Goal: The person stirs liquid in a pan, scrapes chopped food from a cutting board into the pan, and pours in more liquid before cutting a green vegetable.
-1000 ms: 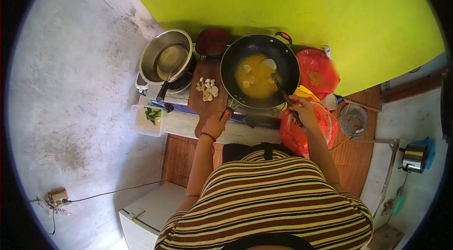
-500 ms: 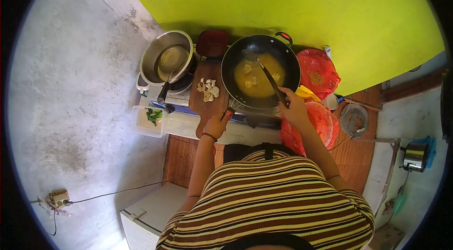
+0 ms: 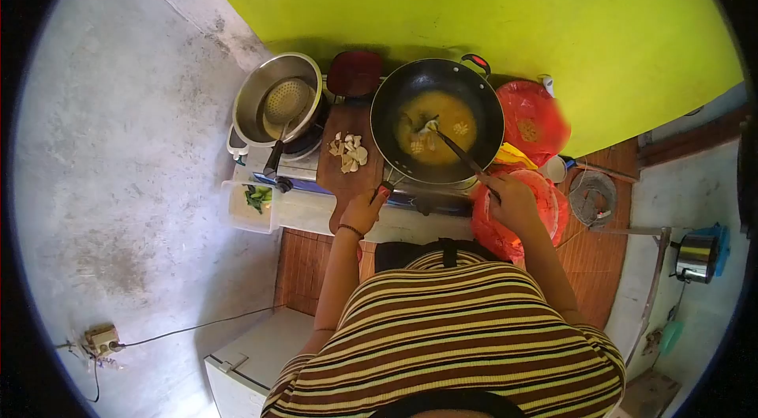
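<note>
Head view: hands [image 3: 509,198] on wok [image 3: 437,119], spatula [image 3: 458,151]

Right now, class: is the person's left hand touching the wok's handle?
Touching. The head view shows the left hand closed around the red-tipped handle of the wok, with no gap between them.

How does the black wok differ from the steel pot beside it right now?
The wok is black, holds yellow liquid with food pieces, and has a spatula dipped in; the steel pot is shiny silver and holds a strainer ladle. The wok looks wider. Both are round and sit on the stove.
</note>
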`<action>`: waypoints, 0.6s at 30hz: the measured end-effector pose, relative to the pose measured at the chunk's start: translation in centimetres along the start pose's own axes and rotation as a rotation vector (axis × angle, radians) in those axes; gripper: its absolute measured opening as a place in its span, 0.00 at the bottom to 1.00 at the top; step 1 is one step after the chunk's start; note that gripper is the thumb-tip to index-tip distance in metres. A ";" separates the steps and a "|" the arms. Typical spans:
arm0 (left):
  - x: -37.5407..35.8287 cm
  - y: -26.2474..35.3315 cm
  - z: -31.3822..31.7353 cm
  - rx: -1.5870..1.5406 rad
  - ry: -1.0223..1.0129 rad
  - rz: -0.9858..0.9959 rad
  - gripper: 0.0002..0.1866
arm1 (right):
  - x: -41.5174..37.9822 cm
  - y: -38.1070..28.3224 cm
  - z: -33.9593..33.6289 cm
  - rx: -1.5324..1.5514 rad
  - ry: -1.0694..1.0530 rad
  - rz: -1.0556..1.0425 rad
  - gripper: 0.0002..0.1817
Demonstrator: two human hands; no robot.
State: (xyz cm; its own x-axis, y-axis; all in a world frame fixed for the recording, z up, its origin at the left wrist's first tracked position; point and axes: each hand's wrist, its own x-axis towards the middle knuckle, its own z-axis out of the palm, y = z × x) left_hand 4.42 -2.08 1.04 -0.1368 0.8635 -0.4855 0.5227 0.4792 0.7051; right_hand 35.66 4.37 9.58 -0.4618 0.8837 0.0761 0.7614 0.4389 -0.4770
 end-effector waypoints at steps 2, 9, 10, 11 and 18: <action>0.1 -0.3 0.1 -0.006 0.000 0.009 0.28 | -0.8 0.5 -0.8 0.010 -0.028 0.022 0.20; 0.0 0.0 -0.1 0.006 0.002 0.036 0.27 | -1.8 1.8 -0.2 0.067 0.094 0.113 0.20; -0.1 0.0 -0.1 0.002 0.002 0.036 0.27 | -1.7 1.8 0.3 0.053 0.148 0.098 0.20; -0.1 0.0 -0.1 -0.001 0.002 0.035 0.27 | -1.7 1.7 0.5 0.017 0.132 0.118 0.21; 0.0 -0.3 0.1 0.009 0.023 0.072 0.24 | -0.8 0.8 2.3 -0.007 0.176 0.149 0.23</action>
State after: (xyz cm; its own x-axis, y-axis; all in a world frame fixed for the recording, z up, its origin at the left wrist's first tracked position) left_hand 4.32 -2.28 0.76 -0.1179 0.8993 -0.4211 0.5392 0.4141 0.7333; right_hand 35.57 3.68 7.11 -0.2580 0.9533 0.1571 0.8188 0.3020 -0.4883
